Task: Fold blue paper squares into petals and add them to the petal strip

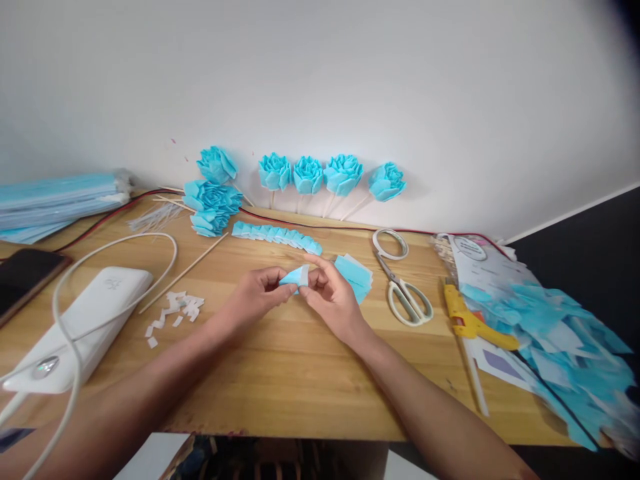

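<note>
Between my two hands, above the middle of the wooden table, is a small folded blue petal piece point(293, 275) with a whitish strip across its right side. My left hand point(257, 291) pinches its left end between thumb and fingers. At its right end my right hand point(330, 293) grips the strip side, index finger raised over it. Just beyond my hands lies a row of folded blue petals point(277, 235). Beside my right hand rests a stack of blue and white squares point(354, 277). Scissors point(407, 297) and a roll of tape point(391, 245) lie farther right.
Several blue flowers on sticks point(308, 175) lean along the wall. A yellow glue gun point(467, 317) lies right, by a heap of blue scraps point(565, 340). At left are a white power bank point(95, 327) with a cable, a phone point(27, 277), paper bits point(177, 305) and a thin stick point(185, 272).
</note>
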Action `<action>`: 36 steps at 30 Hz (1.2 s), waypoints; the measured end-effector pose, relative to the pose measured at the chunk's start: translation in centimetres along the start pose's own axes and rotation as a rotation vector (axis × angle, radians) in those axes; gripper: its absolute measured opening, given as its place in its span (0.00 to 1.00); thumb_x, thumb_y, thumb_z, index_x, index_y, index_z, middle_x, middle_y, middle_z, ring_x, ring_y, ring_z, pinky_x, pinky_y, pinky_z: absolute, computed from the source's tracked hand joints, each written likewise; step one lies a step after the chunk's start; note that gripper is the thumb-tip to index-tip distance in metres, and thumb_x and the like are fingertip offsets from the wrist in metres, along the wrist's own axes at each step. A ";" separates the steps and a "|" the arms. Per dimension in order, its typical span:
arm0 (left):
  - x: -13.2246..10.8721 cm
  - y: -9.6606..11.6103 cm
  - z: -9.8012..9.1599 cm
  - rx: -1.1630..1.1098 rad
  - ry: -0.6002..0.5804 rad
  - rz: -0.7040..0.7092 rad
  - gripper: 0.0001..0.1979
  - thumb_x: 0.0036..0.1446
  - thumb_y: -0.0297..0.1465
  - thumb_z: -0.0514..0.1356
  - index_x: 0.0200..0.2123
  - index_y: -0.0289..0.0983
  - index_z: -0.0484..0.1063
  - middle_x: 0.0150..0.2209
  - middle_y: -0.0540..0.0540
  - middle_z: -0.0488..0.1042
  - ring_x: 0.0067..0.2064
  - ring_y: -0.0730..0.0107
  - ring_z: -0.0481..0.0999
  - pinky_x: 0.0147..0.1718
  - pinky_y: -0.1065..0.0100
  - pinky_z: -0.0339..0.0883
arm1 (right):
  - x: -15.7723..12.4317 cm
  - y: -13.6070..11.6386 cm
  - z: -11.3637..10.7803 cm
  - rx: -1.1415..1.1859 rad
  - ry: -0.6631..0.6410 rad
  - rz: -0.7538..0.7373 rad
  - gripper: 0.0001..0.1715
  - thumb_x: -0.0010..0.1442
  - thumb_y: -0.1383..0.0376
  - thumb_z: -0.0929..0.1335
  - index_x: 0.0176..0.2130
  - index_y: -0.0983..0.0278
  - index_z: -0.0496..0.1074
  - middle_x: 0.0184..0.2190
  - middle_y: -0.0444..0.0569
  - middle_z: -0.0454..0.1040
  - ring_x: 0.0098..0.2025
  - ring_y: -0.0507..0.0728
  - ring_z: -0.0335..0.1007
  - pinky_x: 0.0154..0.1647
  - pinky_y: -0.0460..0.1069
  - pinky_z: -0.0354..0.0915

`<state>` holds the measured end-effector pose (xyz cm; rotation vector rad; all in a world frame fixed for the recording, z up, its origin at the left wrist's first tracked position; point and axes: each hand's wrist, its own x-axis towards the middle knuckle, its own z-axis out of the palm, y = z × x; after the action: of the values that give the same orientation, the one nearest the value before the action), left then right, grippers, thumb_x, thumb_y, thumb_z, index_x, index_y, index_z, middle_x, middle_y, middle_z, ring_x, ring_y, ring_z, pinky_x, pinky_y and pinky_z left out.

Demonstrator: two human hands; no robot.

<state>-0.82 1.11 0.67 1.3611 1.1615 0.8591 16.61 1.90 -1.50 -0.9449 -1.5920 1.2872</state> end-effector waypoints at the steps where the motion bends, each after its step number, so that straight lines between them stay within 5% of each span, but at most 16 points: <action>1: 0.0 0.0 -0.1 0.008 -0.004 -0.010 0.15 0.49 0.42 0.59 0.23 0.36 0.63 0.21 0.55 0.59 0.24 0.77 0.56 0.24 0.73 0.50 | 0.0 -0.1 -0.1 0.010 -0.005 0.004 0.26 0.59 0.64 0.67 0.56 0.58 0.63 0.30 0.41 0.68 0.33 0.52 0.65 0.38 0.49 0.63; 10: -0.2 0.6 -0.1 0.058 -0.034 -0.056 0.16 0.48 0.44 0.58 0.23 0.37 0.63 0.19 0.55 0.57 0.23 0.76 0.55 0.22 0.72 0.48 | 0.2 -1.1 -0.8 0.031 0.039 0.072 0.19 0.59 0.58 0.68 0.50 0.58 0.72 0.35 0.44 0.72 0.37 0.53 0.68 0.40 0.49 0.65; 17: -0.4 0.0 0.3 0.191 -0.026 -0.010 0.13 0.49 0.40 0.57 0.23 0.36 0.64 0.21 0.55 0.56 0.25 0.76 0.55 0.23 0.73 0.48 | 0.1 -1.1 -0.5 -0.052 0.029 0.103 0.11 0.54 0.60 0.72 0.39 0.60 0.74 0.25 0.41 0.68 0.27 0.51 0.64 0.30 0.47 0.64; 26: -0.4 0.2 0.4 0.188 -0.053 -0.020 0.12 0.49 0.39 0.57 0.24 0.36 0.66 0.21 0.55 0.57 0.24 0.76 0.56 0.23 0.73 0.49 | 0.0 -0.8 -0.7 -0.293 0.059 -0.141 0.03 0.59 0.64 0.69 0.35 0.59 0.74 0.33 0.46 0.76 0.35 0.54 0.71 0.40 0.52 0.68; 36: -0.4 0.8 -0.1 0.068 -0.047 -0.024 0.12 0.50 0.41 0.57 0.26 0.36 0.66 0.19 0.56 0.58 0.22 0.77 0.54 0.21 0.72 0.48 | 0.0 -0.8 -1.0 -0.446 0.024 -0.395 0.17 0.62 0.71 0.64 0.45 0.53 0.76 0.43 0.47 0.77 0.44 0.56 0.73 0.45 0.56 0.68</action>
<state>-0.87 0.80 1.50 1.4122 1.1776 0.7723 17.50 2.11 -0.60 -0.8419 -1.9701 0.6598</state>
